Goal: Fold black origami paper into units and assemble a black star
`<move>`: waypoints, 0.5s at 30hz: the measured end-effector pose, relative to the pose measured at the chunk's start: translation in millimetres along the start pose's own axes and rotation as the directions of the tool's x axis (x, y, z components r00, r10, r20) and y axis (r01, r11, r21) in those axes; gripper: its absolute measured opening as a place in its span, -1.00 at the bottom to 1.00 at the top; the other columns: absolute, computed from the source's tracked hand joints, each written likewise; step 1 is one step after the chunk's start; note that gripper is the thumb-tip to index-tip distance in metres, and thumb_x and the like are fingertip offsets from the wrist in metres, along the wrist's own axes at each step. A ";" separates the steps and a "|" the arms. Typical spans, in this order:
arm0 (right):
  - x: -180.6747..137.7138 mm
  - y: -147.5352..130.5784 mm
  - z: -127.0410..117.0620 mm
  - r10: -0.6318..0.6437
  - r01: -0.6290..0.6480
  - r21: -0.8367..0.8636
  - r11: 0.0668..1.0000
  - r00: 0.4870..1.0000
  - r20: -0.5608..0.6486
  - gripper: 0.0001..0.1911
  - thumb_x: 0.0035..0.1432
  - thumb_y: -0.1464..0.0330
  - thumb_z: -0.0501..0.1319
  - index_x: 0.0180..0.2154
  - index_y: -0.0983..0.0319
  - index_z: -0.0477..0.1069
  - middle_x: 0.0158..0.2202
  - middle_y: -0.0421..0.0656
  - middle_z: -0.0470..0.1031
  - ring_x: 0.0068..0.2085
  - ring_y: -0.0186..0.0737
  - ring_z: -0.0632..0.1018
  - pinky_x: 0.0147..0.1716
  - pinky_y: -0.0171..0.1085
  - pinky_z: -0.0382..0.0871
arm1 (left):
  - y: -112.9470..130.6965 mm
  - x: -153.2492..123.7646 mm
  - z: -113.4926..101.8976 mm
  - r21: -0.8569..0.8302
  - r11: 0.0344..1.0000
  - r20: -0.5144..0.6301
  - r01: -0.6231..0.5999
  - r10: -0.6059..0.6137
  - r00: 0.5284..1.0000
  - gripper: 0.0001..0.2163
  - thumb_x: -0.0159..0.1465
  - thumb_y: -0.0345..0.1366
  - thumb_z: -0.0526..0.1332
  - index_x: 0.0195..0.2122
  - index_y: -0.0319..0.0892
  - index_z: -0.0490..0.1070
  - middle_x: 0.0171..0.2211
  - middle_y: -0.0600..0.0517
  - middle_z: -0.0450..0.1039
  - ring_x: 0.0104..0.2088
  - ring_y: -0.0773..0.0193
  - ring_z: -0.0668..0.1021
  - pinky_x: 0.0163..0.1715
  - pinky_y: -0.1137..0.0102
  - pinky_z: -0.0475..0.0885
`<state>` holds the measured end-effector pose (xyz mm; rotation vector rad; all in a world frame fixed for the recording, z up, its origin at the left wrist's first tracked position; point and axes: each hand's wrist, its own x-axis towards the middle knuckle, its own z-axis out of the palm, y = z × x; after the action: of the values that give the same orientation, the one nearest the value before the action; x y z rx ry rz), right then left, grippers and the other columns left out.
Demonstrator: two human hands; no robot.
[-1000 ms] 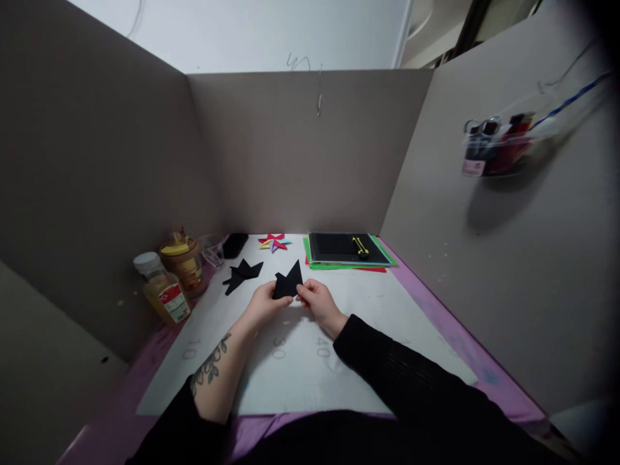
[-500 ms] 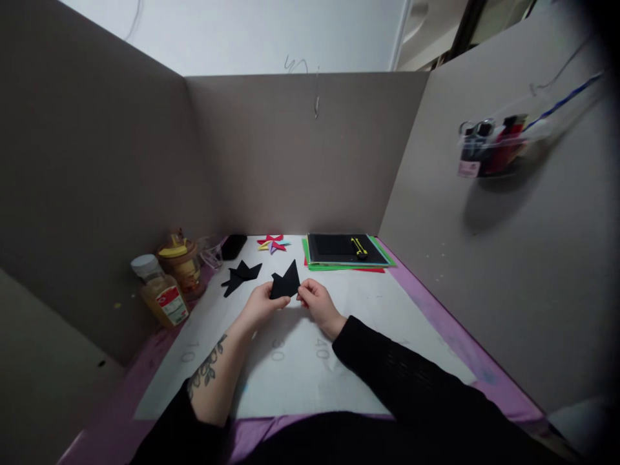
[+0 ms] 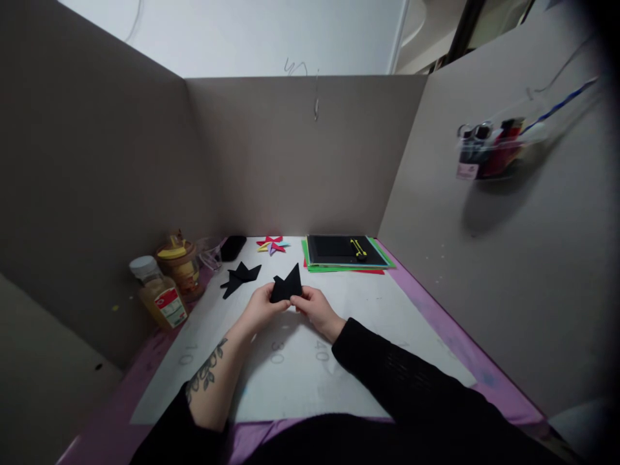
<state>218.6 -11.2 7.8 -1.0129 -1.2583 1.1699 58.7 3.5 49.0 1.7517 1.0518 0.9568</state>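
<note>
1. Bottle (image 3: 166, 307): well left of the left hand, white-capped, with a red and green label.
2. Jar (image 3: 186, 274): just behind the bottle, left of and beyond the left hand; something yellow sits on its top.
3. Clear cup (image 3: 210, 254): next to the jar, farther out than the left hand.
4. Dark slab (image 3: 233, 248): beyond the left hand, beside the cup.
5. Loose black paper (image 3: 241, 276): near the left hand, ahead and to its left, lying flat with pointed ends.
6. Left hand (image 3: 264, 301): holds the left side of the black piece, thumb along its lower edge.
7. Star (image 3: 272, 245): many-coloured, straight beyond the hands.
8. Black piece (image 3: 287, 287): between the two hands, gripped by both, one sharp point standing up away from them.
9. Right hand (image 3: 317, 310): pinches the piece's lower right corner; the white mat (image 3: 300, 391) lies beneath both hands.
10. Stack (image 3: 332, 248): coloured sheets with black on top, beyond the right hand.
11. Cutter (image 3: 359, 250): yellow and black, on the stack.
12. Holder (image 3: 501, 155): on the wall, high and far right of the right hand.
</note>
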 end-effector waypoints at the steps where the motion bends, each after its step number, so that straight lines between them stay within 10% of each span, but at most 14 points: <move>1: 0.0 -0.8 0.2 0.018 -0.018 0.001 1.000 1.000 0.004 -0.80 -0.08 0.29 0.27 -0.53 0.27 0.32 -0.66 -0.31 0.28 -0.62 -0.42 0.24 -0.60 -0.36 0.03 | -1.8 0.5 0.0 0.007 1.000 -0.001 -0.002 0.002 1.000 -0.81 -0.04 -0.32 0.28 -0.39 -0.24 0.40 -0.50 0.10 0.40 -0.48 0.31 0.41 -0.49 0.48 0.22; 15: 5.1 -6.4 -6.7 0.019 -0.016 0.060 0.998 0.998 -0.052 -0.79 -0.11 0.30 0.28 -0.62 0.25 0.31 -0.73 -0.33 0.24 -0.65 -0.42 0.20 -0.61 -0.36 -0.03 | -2.4 1.8 -3.8 -0.009 0.998 0.039 0.060 -0.059 0.997 -0.83 -0.03 -0.28 0.28 -0.42 -0.24 0.38 -0.57 0.14 0.33 -0.56 0.37 0.35 -0.54 0.49 0.18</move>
<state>225.5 -6.8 14.4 -1.0059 -1.1695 1.1798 55.3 6.8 48.3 1.7147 1.0666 0.8860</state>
